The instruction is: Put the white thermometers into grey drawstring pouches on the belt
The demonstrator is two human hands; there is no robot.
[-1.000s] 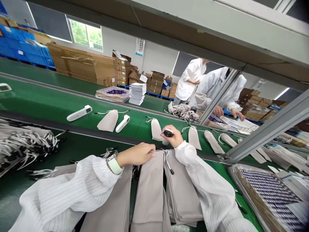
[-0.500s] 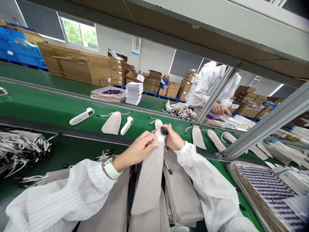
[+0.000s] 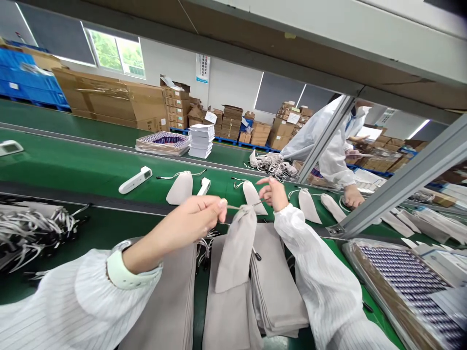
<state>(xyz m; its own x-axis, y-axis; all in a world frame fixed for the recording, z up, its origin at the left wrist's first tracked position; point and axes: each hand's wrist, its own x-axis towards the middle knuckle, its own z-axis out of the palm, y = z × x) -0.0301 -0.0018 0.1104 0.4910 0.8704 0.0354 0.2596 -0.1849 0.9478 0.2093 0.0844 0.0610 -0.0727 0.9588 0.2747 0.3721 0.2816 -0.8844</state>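
Note:
A grey drawstring pouch (image 3: 237,253) hangs between my hands, its neck gathered shut and its lower part over a pile of flat grey pouches (image 3: 228,316). My left hand (image 3: 197,216) pinches one end of the drawstring, pulled out to the left. My right hand (image 3: 274,193) is closed on the cord's other side, drawn to the right. Whatever is inside the pouch is hidden. Another stack of flat pouches (image 3: 279,282) lies right of the pile. Behind my left hand, a white handheld thermometer (image 3: 204,186) is partly covered.
On the green conveyor belt (image 3: 91,165) lie another thermometer (image 3: 135,180) and a tied pouch (image 3: 180,188). Tangled pouch cords (image 3: 32,228) are heaped at left. A tray of batteries (image 3: 404,287) stands at right, beyond a slanted metal post (image 3: 379,194). Across the belt a person in white reaches down.
My hands have moved apart, each now drawing on the cord; the pouch's mouth has cinched. The belt's thermometers and pouches have shifted right. The person opposite has moved an arm toward the belt.

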